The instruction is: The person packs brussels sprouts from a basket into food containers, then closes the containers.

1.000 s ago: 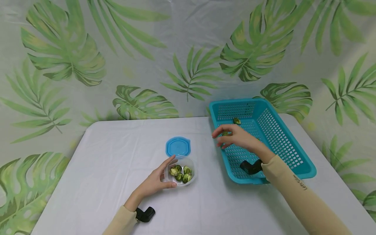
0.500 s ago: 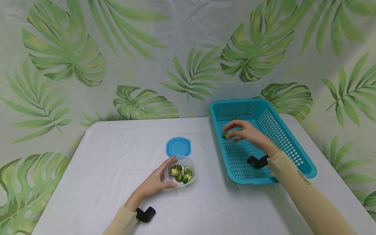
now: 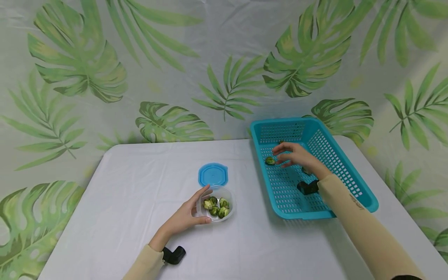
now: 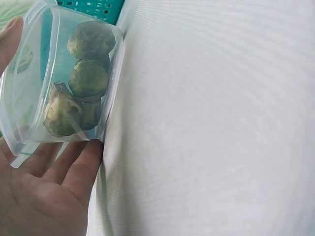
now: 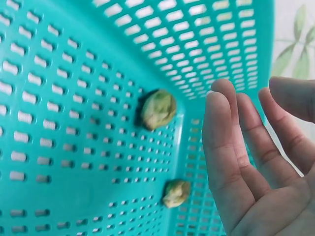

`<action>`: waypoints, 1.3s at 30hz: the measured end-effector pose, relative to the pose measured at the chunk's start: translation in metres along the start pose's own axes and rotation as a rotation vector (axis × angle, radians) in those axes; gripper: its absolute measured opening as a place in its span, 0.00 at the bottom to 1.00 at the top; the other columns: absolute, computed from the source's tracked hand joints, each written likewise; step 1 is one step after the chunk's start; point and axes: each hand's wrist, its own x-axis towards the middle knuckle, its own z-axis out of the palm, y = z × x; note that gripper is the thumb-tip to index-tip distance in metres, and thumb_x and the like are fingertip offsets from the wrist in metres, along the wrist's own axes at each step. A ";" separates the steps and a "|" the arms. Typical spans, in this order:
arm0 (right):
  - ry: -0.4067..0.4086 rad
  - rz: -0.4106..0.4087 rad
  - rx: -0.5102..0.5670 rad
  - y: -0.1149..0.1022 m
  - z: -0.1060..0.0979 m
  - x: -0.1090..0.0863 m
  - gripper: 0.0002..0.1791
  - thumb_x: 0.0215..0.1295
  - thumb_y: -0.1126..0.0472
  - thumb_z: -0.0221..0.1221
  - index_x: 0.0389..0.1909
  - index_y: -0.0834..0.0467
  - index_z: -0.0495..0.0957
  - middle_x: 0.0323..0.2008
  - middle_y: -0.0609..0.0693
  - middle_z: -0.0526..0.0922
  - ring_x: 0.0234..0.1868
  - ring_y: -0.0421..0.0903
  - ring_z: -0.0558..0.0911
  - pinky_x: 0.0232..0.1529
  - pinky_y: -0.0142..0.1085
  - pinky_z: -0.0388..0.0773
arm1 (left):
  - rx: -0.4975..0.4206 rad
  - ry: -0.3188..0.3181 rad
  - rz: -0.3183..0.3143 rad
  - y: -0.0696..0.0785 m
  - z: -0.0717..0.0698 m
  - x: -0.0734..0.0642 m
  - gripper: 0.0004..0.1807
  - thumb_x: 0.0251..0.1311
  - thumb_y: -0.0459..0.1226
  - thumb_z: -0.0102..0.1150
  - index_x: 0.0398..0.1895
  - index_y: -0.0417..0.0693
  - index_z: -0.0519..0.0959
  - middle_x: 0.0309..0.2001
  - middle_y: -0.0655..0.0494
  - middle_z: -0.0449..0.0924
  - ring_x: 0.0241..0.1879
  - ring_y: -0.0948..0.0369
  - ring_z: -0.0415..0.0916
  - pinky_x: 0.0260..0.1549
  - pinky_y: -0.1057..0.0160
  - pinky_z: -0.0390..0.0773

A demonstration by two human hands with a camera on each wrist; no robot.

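My left hand [image 3: 183, 216] holds a round clear plastic container [image 3: 232, 205] by its side, thumb on one side and fingers on the other. Several Brussels sprouts [image 4: 88, 78] lie inside the container, which stands on the table. Over a turquoise basket [image 3: 290, 204], my right hand [image 3: 297, 156] hovers with loosely bent fingers and nothing in them. A Brussels sprout [image 3: 270, 160] lies by the basket's left wall, just beyond those fingertips. Another sprout [image 3: 306, 170] is partly hidden under the hand, and one more [image 3: 281, 142] shows near the far end.
A blue lid [image 3: 213, 175] lies flat on the white-covered table [image 3: 140, 186], right behind the container. The basket's perforated walls rise around the right hand. Behind the table hangs a leaf-patterned cloth [image 3: 168, 77].
My right hand has moved right from the basket's left edge to over its inside, and the sprout by the left wall has come into fuller view. The left hand and container have stayed put.
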 end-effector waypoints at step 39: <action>-0.174 0.161 -0.190 0.028 0.000 0.037 0.25 0.69 0.70 0.49 0.67 0.70 0.62 0.67 0.69 0.60 0.65 0.66 0.62 0.56 0.55 0.69 | 0.015 -0.001 0.008 -0.002 0.000 0.000 0.51 0.56 0.35 0.68 0.77 0.49 0.45 0.72 0.47 0.55 0.69 0.48 0.53 0.59 0.39 0.62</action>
